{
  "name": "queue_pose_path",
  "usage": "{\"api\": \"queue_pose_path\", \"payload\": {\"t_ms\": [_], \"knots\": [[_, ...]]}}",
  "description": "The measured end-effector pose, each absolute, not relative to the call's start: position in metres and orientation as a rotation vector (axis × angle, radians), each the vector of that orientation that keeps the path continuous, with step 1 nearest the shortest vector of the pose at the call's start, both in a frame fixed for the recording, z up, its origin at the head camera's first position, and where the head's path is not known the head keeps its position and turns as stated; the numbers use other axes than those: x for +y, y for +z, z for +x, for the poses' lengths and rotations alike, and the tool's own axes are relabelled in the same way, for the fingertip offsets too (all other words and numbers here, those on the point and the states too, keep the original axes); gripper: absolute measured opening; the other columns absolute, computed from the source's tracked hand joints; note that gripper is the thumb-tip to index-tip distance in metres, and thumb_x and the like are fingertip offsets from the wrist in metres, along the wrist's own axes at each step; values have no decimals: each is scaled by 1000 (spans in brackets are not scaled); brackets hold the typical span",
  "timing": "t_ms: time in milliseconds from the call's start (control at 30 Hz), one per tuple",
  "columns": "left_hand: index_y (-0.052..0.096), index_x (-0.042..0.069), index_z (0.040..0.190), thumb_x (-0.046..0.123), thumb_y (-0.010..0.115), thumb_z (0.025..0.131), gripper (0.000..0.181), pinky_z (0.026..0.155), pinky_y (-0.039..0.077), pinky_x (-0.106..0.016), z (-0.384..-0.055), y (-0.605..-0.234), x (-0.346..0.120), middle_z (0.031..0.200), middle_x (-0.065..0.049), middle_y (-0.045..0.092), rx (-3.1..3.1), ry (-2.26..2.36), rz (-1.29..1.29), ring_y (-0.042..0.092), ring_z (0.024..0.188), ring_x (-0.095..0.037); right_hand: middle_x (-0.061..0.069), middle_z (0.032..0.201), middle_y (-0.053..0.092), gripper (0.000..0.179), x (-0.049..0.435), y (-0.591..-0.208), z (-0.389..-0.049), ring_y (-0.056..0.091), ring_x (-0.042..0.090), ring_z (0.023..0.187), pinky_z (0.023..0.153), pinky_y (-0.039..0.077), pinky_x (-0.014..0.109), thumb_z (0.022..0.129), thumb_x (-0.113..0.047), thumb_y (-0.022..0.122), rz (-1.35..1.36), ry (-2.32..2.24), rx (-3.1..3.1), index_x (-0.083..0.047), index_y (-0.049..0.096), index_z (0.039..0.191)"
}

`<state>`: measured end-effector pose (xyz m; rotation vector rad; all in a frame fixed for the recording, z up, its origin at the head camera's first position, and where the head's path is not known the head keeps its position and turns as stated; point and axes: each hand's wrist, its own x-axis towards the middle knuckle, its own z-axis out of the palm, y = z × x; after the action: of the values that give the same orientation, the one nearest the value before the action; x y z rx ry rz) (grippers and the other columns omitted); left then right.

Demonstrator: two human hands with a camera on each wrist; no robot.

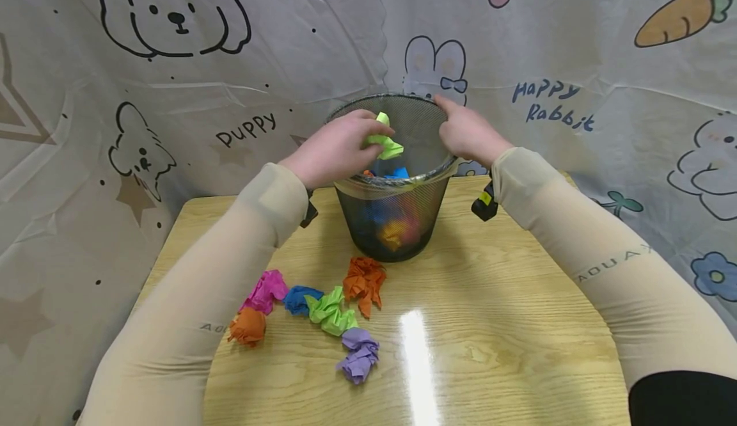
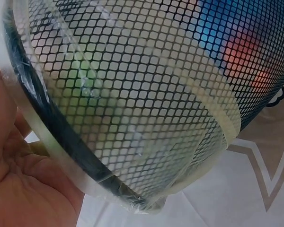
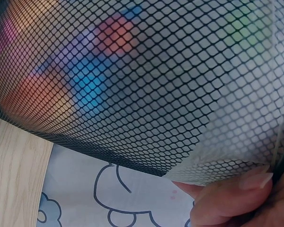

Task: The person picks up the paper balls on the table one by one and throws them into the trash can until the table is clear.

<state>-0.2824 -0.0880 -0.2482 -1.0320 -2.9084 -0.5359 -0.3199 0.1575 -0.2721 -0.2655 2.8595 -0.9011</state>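
My left hand (image 1: 340,146) pinches a crumpled light green paper ball (image 1: 387,141) over the mouth of a black mesh wastebasket (image 1: 393,221). A clear plastic liner folds over the basket's rim (image 2: 61,130). At the far right of that rim my right hand (image 1: 469,130) grips, its thumb (image 3: 227,196) outside against the mesh in the right wrist view. Through the mesh show blue, orange, yellow and pink crumpled papers inside. In the left wrist view the green paper is a blur behind the mesh, and part of the left hand lies outside the frame.
On the wooden table (image 1: 489,298) in front of the basket lie more crumpled papers: a magenta one (image 1: 267,291), a blue one (image 1: 301,299), a green one (image 1: 332,312), a purple one (image 1: 359,355) and two orange ones (image 1: 364,282). A printed curtain (image 1: 322,23) hangs behind.
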Motion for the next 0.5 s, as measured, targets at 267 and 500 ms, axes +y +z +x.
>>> {"api": "queue_pose_path", "payload": {"t_ms": [267,500], "knots": [[50,22,154,40,55,106,52,120,32,-46,-281,-248,-86,164,-11,33,-2956,-458,-1012,34,149,-28,10,170,13,68,157,-272,-320,39,32,136,82,48,40,103,-9,23,-265,-905,2856,-19,4,167],[41,27,159,56,48,104,62,122,28,-50,-278,-245,-93,167,-8,27,-2878,-437,-997,27,152,-29,8,171,10,67,158,-272,-321,38,31,137,77,47,40,103,-8,23,-280,-893,2862,-19,4,167]]}}
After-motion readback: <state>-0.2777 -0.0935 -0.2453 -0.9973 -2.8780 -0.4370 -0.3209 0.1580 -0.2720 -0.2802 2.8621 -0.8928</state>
